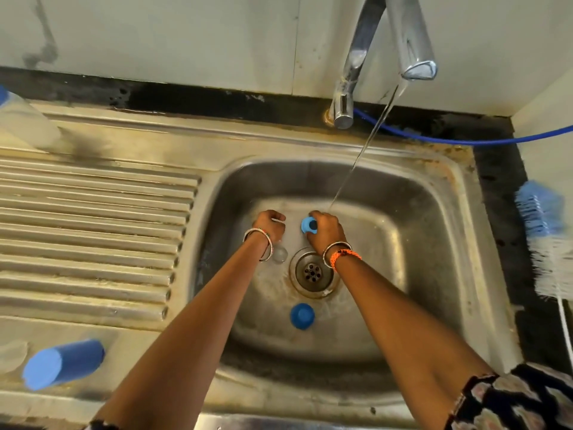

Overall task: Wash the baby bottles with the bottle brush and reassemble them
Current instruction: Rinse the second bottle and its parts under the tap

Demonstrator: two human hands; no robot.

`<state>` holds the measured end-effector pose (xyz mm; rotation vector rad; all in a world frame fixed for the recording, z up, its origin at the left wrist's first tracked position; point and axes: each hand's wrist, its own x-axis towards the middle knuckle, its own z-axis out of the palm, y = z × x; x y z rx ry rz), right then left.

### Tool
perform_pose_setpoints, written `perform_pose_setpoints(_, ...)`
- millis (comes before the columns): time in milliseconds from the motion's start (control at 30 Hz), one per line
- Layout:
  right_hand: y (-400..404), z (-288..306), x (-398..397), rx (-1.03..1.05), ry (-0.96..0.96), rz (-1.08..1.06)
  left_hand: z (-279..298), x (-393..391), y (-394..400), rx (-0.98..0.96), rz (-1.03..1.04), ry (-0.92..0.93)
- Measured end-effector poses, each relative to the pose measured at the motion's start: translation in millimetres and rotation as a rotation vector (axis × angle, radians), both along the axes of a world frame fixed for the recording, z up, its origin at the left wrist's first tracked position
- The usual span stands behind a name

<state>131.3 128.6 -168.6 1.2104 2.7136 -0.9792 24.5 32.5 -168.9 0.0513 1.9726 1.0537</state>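
Observation:
Both hands reach down into the steel sink basin [403,212]. My right hand [327,232] grips a blue bottle ring [308,225] just under the running stream of water [366,144] from the tap [412,41]. My left hand [271,226] has its fingers curled, and what it holds is hidden. Below that wrist a clear teat [280,254] lies on the sink floor. A blue cap [302,315] lies below the drain [312,272]. The bottle brush [548,231], blue and white bristles, rests on the right counter.
A blue bottle cover [63,364] lies on the near left of the ribbed draining board [93,228]. A clear bottle [24,119] stands blurred at the far left. A blue hose [465,139] runs behind the sink along the dark counter edge.

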Motion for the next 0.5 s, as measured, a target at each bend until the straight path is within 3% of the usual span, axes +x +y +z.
perform_pose_setpoints(167,-7.4,40.8,-6.6,-0.337,0.457,-0.495,52.1,18.8,18.5,0.227,-0.069,0.047)
perform_pose_setpoints(267,-7.4,79.8,-3.4,-0.487,0.702,-0.525,99.3,30.3,35.1,0.361,-0.086,0.077)
perform_pose_setpoints(500,1.2,151.6,12.9,-0.184,0.923,-0.445,157.2,49.2,40.2,0.706,-0.053,0.082)
